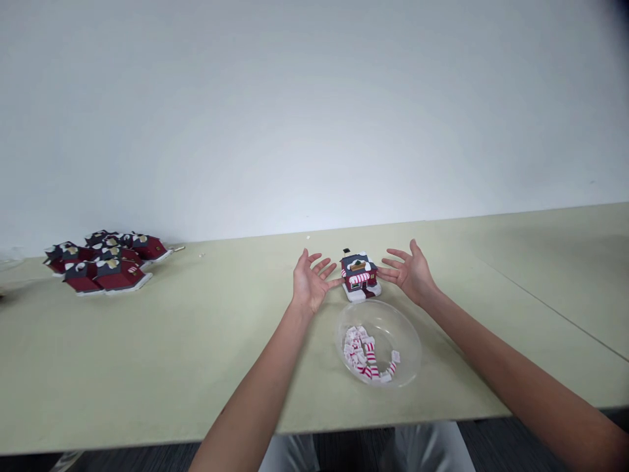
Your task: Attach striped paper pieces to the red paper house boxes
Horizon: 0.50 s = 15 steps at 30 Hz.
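Note:
A small toy house [360,275] stands upright on the table, with red walls, a dark snow-dusted roof, a red-and-white striped awning and a white base. On its left side is my left hand [313,282], palm up with fingers spread, the lowest finger reaching to the wall. My right hand [409,272] mirrors it on the right, open, its fingertips at or very near the house. Neither hand grips anything. Just in front of the house lies a clear plastic bowl [410,354] holding several red-and-white striped pieces [361,354].
At the far left, several similar red houses [115,272] stand in a cluster near the wall [314,118]. A small stick [179,248] lies beside them. The pale green table [206,367] has a seam at right and its front edge near my legs.

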{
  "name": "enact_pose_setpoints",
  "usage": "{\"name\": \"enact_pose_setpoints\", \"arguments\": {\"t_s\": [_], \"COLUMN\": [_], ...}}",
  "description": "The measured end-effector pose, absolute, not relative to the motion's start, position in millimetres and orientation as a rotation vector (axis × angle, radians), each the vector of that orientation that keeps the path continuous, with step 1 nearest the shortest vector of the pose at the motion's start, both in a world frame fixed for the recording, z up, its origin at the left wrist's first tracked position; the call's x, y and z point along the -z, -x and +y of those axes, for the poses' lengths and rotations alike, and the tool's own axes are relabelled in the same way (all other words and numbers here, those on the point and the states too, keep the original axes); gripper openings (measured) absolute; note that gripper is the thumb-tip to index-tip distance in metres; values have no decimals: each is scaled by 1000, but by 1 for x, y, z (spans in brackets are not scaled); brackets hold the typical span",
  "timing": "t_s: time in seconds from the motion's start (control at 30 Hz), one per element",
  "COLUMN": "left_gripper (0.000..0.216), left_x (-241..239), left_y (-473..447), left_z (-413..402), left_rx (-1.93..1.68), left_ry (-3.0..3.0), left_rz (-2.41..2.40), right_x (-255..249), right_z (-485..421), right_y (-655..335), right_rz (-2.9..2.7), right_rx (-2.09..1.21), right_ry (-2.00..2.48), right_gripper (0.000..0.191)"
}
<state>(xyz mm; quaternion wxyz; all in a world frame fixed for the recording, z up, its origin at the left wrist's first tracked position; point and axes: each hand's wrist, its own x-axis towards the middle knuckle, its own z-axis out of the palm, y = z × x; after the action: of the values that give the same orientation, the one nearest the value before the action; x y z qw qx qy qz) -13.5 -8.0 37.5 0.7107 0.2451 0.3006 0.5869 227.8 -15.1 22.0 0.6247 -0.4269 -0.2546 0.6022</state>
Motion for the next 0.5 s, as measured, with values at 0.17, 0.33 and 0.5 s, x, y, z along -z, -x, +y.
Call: {"name": "enact_pose_setpoints", "arguments": {"t_s": [0.17, 0.33, 0.5], "left_gripper": [40, 40, 37], "left_x": [-38, -40, -40], "left_y": [14, 14, 15], "left_z": [-8, -7, -8], "left_rx": [-1305, -1295, -1304], "left_ry": [-548, -528, -539], "left_rz": [664, 674, 645], "right_x": [-23, -25, -26], "right_z": [-16, -18, -19], "right_y": [-227, -227, -226], "right_rz": [-595, -575, -573], "right_rx": [-1387, -1396, -1398], "right_ry": [973, 973, 963], "right_gripper": [68, 66, 67]}}
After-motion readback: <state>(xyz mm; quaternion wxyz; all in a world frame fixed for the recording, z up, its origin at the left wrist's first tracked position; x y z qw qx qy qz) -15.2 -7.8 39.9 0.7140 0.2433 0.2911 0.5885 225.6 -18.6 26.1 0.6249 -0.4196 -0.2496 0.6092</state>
